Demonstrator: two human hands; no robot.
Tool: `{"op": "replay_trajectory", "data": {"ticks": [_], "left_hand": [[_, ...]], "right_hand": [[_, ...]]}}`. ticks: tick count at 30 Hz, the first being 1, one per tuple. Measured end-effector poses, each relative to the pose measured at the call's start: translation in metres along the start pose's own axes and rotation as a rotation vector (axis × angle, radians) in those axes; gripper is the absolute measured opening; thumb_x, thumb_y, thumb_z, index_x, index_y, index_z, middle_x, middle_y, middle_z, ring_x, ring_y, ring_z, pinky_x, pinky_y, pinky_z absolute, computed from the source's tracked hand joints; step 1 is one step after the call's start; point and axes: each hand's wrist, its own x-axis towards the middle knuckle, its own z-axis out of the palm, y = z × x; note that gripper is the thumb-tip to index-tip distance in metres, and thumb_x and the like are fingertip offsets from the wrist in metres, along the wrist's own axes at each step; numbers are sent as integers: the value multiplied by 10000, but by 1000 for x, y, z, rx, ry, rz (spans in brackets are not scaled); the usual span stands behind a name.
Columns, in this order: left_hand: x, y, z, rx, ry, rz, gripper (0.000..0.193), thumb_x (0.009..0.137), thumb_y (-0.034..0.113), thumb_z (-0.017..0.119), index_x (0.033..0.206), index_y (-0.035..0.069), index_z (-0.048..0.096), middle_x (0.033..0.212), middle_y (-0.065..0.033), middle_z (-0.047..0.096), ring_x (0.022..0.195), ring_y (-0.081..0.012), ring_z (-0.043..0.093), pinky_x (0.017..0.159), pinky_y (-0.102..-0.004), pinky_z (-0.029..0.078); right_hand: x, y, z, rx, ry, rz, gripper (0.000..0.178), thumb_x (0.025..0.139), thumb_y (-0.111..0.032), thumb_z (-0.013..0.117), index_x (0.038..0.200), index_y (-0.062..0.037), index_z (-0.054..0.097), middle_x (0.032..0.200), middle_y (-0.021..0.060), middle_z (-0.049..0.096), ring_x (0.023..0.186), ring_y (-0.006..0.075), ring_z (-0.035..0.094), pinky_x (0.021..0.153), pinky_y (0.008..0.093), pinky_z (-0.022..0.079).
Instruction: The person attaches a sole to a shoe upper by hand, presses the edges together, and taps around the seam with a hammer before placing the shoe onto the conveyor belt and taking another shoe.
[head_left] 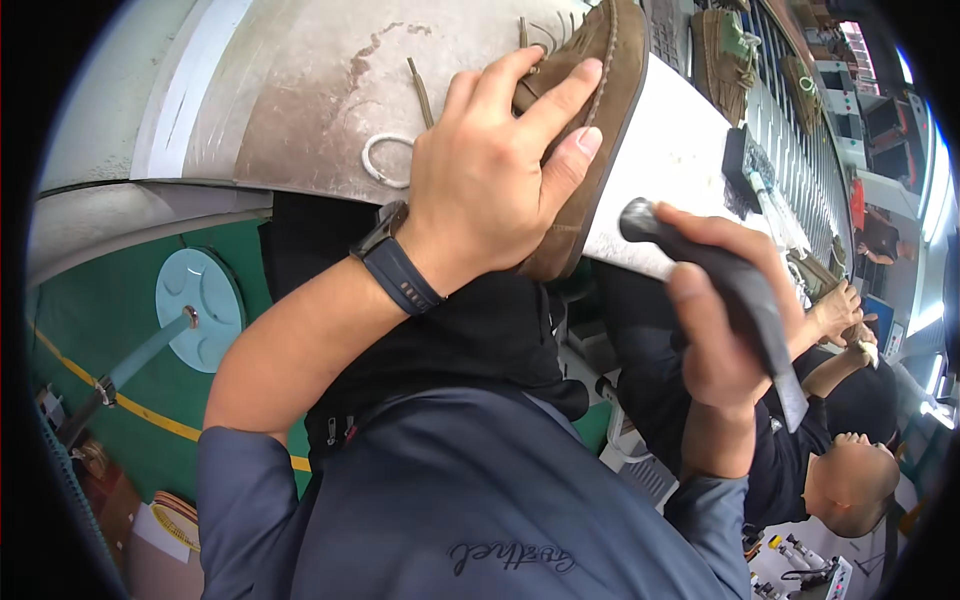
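A brown suede lace-up shoe (612, 95) lies on its side on the pale work surface, its stitched sole edge facing right. My left hand (490, 165) grips it from above, thumb and fingers spread across the upper; part of the shoe is hidden beneath. In the air right of the shoe, my right hand (735, 310) is closed around a dark tool (715, 270) with a rounded knob at one end and a flat, blade-like metal end pointing back toward me. My palm and fingers cover part of the tool. A loose brown lace (420, 92) sticks out beside my left hand.
A white ring (384, 160) lies left of my left wrist. At the right are a black brush-like block (740, 170), a roller conveyor (790, 150) and more brown shoes (722, 62). Another person (850, 480) sits there, hands on an item. A light-blue round stool (200, 310) stands at left.
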Motion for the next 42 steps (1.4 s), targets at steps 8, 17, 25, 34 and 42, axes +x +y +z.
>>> {"op": "replay_trajectory", "data": {"ticks": [8,17,25,34,42], "left_hand": [[4,2,-3,7,-6,8,412,1040,280,640,1427,155,705,1375,-231,642,1167,-417,633,997,-460,545],[6,5,-1,4,-28,-4,438,1031,285,659,1443,143,690,1381,-243,633,1189,-420,626,1005,-462,541],[6,1,-6,19,-65,16,461,1017,268,680,1455,127,677,1392,-250,620,1186,-422,621,1008,-466,537],[8,7,-7,45,-83,22,484,1003,266,695,1468,136,665,1398,-257,614,1199,-429,616,998,-471,541],[12,15,1,74,-53,42,488,981,297,708,1443,141,678,1378,-258,616,1181,-424,617,916,-476,574]], "right_hand": [[32,-5,5,-106,-162,102,245,931,-25,715,1162,55,703,1128,183,783,1023,199,739,918,316,562],[38,6,-3,-268,-94,-100,267,902,6,734,1164,50,708,1153,190,783,1028,212,747,921,327,572],[54,7,-3,-124,-42,58,239,942,31,718,1180,56,709,1136,161,786,1005,164,739,904,282,568],[63,9,-9,-158,-77,29,221,930,17,757,1148,42,731,1076,118,787,932,110,716,812,239,557],[61,4,-19,-192,-112,4,209,928,19,753,1137,38,744,1048,94,785,910,106,714,810,244,557]]}}
